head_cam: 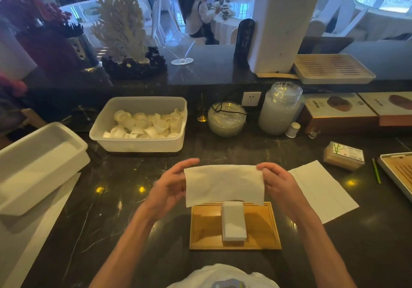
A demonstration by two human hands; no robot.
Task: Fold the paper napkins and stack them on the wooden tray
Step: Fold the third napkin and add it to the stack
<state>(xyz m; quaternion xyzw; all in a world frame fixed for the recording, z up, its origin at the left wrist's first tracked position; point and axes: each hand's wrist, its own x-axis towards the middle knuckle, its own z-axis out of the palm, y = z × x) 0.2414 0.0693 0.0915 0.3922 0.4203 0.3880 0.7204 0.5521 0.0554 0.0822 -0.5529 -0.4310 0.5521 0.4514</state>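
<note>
A white paper napkin hangs in the air above the counter, stretched flat between both hands. My left hand pinches its left edge and my right hand pinches its right edge. Below it lies the wooden tray with a narrow stack of folded napkins standing in its middle; the stack's far end is hidden behind the held napkin. A pile of unfolded napkins lies flat on the counter to the right.
A plastic tub of small white cups stands behind the hands. A white rectangular dish sits at left. A glass bowl, a jar, a toothpick box and another tray lie to the right.
</note>
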